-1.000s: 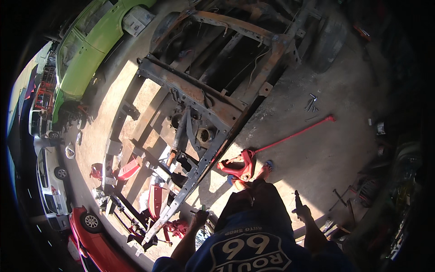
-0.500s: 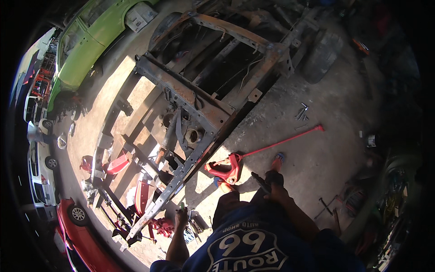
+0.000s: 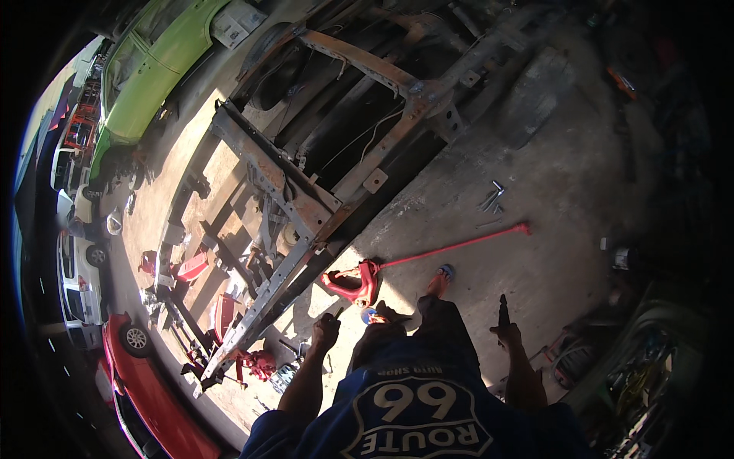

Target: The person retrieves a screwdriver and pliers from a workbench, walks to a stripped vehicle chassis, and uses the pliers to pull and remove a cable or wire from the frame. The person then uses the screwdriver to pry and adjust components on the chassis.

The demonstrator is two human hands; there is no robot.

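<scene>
The person's left hand (image 3: 326,330) is raised out to the left of the legs, its grip closed around a slim, dark, stick-like object (image 3: 337,314) that pokes up past the fingers; its details are too small to tell. The right hand (image 3: 506,334) is held out on the other side, its grip closed on the lower end of a dark, elongated tool with a narrow tip (image 3: 503,307) — the tip points away from the body, above the grey concrete floor (image 3: 566,252); both held things are well apart from the large, rust-brown and grey steel vehicle frame (image 3: 359,65).

Near the feet stands a red metal jack-like device (image 3: 367,284), just beside the frame; its long, straight red handle (image 3: 451,246) reaches to the right — beyond it lie several slim, silvery metal tools (image 3: 492,200). Curved red metal pieces (image 3: 193,267) lie on the left among the frame rails; farther left are a glossy red car (image 3: 157,382), a white vehicle (image 3: 79,283) and a lime-green car body (image 3: 157,84).
</scene>
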